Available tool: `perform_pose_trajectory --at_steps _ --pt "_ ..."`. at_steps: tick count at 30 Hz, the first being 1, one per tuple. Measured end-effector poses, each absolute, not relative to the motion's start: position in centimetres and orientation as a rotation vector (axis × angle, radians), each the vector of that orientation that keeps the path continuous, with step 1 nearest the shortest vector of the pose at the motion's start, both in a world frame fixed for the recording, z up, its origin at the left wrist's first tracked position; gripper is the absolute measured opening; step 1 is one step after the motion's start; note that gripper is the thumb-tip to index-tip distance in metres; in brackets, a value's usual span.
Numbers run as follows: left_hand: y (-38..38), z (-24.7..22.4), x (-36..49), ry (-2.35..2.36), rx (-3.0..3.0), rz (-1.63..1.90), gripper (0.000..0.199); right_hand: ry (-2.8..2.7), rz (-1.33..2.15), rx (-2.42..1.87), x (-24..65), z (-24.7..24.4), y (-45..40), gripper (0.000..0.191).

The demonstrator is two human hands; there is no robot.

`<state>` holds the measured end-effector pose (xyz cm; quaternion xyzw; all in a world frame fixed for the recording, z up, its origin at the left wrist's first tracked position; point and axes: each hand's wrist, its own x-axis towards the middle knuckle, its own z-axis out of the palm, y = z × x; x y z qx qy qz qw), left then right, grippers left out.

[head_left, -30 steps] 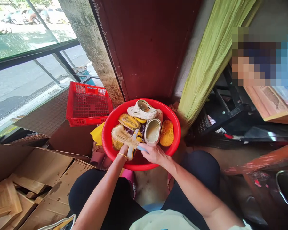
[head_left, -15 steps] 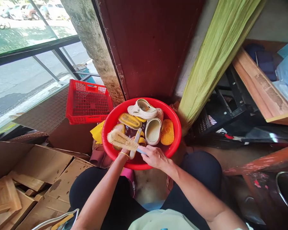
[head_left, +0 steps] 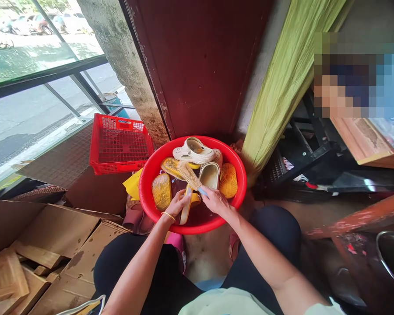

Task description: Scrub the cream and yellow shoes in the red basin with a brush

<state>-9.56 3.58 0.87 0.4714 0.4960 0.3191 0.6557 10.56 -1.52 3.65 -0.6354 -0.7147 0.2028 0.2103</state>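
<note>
A scrubbing brush (head_left: 189,174) with pale bristles and a light blue handle is in my right hand (head_left: 216,202), fingers wrapped round the handle. My left hand (head_left: 177,204) grips a yellow and cream sandal (head_left: 185,209), which stands on its edge over the front of a red basin (head_left: 193,228). The brush head lies just above the sandal, pointing up and left. Cream clogs (head_left: 194,151) are piled at the back of the basin. Yellow soles show around them, one at the left (head_left: 161,191) and another at the right (head_left: 229,180). Dark water lies beneath.
A red plastic crate (head_left: 121,144) stands behind the basin at the left. Cardboard boxes (head_left: 68,223) with wooden pieces fill the lower left. A dark red door (head_left: 200,65) is behind the basin, a green curtain (head_left: 272,92) beside it. A reddish wooden bar (head_left: 357,223) juts in at right.
The brush has swung from pointing left across the sandal to pointing up and left, its head now further right. The left hand still holds the sandal, and the left yellow sole is uncovered.
</note>
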Motion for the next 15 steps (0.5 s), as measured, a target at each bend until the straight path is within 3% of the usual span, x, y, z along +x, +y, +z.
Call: perform_pose_trajectory --at_steps 4,15 --pt "3.5 1.4 -9.5 1.048 1.019 0.73 0.095 -2.006 0.526 -1.708 11.1 4.3 -2.1 0.046" --pt "2.2 4.6 -10.6 0.876 0.993 0.753 0.087 -1.656 0.626 -1.694 13.1 5.1 0.1 0.041"
